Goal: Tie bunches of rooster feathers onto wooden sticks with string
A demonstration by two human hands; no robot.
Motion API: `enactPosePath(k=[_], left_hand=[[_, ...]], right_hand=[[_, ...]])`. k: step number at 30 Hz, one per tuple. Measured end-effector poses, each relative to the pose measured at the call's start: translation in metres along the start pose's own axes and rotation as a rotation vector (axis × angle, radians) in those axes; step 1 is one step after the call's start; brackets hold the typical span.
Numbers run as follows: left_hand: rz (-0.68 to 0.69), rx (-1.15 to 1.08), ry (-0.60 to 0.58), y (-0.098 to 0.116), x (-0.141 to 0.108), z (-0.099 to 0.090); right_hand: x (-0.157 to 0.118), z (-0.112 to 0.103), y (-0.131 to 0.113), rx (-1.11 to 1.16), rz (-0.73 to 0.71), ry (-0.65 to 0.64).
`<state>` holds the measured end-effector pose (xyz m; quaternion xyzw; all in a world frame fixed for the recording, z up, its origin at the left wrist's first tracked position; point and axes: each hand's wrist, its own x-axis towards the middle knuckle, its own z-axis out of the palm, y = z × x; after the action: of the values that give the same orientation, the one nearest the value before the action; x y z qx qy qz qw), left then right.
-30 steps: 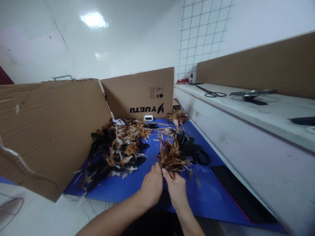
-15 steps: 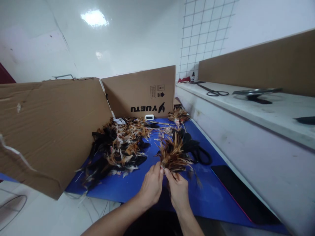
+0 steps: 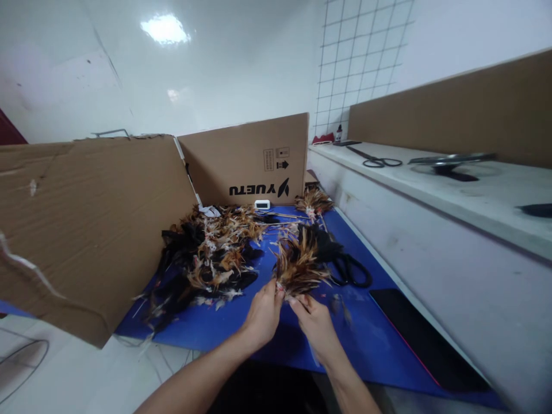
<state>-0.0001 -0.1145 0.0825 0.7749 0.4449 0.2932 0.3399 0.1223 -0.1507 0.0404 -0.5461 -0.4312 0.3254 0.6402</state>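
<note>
A brown and black feather bundle is held over the blue table, its feather tips fanned away from me. My left hand pinches the bound, pinkish-white base of the bundle from the left. Close on the right, my right hand has its thumb and fingers pressed together at the same base; what lies between those fingertips is too small to make out. Just behind the bundle are black feathers and black looped handles. To the left spreads a pile of loose feathers in brown, white and black.
Cardboard panels stand along the back and left. A small white digital display sits at the back, near another feather bundle. A black flat pad lies at right. On the white ledge are scissors and a round metal-rimmed object.
The feather bundle has shifted slightly left and turned a little. My right hand has moved a little right and down, so the two hands are farther apart.
</note>
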Motion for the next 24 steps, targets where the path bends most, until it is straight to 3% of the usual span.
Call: enactPosePath(k=[3, 8, 13, 20, 24], left_hand=[[-0.002, 0.04, -0.01, -0.005, 0.002, 0.002], [0.006, 0.24, -0.034, -0.014, 0.004, 0.006], [0.045, 0.422, -0.108, -0.013, -0.001, 0.0], [0.167, 0.625, -0.246, -0.009, -0.011, -0.008], [0.318, 0.697, -0.352, -0.003, -0.018, -0.022]], right_hand=[[0.0, -0.007, 0.0, -0.059, 0.035, -0.117], [-0.007, -0.013, -0.01, -0.367, -0.011, -0.117], [-0.001, -0.023, -0.04, -0.686, -0.188, -0.264], [0.031, -0.024, -0.089, -1.146, -0.585, -0.588], [0.049, -0.016, -0.11, -1.146, -0.639, -0.785]])
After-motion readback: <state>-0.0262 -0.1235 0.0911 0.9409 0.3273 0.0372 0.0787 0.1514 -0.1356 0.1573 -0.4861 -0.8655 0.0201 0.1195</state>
